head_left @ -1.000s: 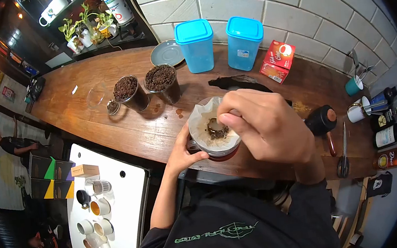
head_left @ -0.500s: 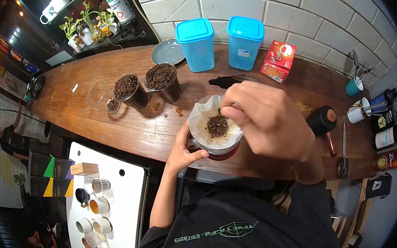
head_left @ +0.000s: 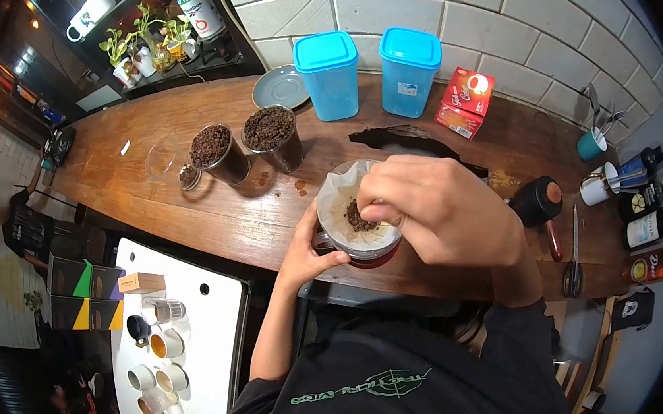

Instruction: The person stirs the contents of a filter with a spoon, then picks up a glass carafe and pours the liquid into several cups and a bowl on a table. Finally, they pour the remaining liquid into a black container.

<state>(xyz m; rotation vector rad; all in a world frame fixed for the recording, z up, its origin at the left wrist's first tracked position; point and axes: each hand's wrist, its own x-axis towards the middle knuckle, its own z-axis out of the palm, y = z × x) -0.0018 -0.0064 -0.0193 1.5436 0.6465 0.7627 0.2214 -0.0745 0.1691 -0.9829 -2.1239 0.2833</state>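
Observation:
A white paper filter (head_left: 337, 210) lines a clear coffee dripper (head_left: 368, 253) close to the counter's front edge. Dark grounds (head_left: 355, 217) lie at the bottom of the paper. My left hand (head_left: 304, 251) is closed round the dripper's left side near its handle, thumb along the front. Over the filter's right part, my right hand (head_left: 435, 209) is pinched, fingertips down inside the paper beside the grounds. Whatever those fingers hold is hidden. Two glasses stand behind to the left, a left glass (head_left: 223, 163) and a right glass (head_left: 282, 152), both full of dark crumbly grounds.
Two blue-lidded containers (head_left: 328, 83) and a red box (head_left: 465, 103) stand by the tiled wall. A grey plate (head_left: 280, 88) lies beside them. At right are a black grinder-like object (head_left: 537, 201), scissors (head_left: 572, 268) and bottles (head_left: 653, 228). Cups (head_left: 167, 342) crowd a white table.
My right hand has moved slightly left and down into the filter, covering part of the grounds. My left hand keeps its hold. The person in the background has shifted right.

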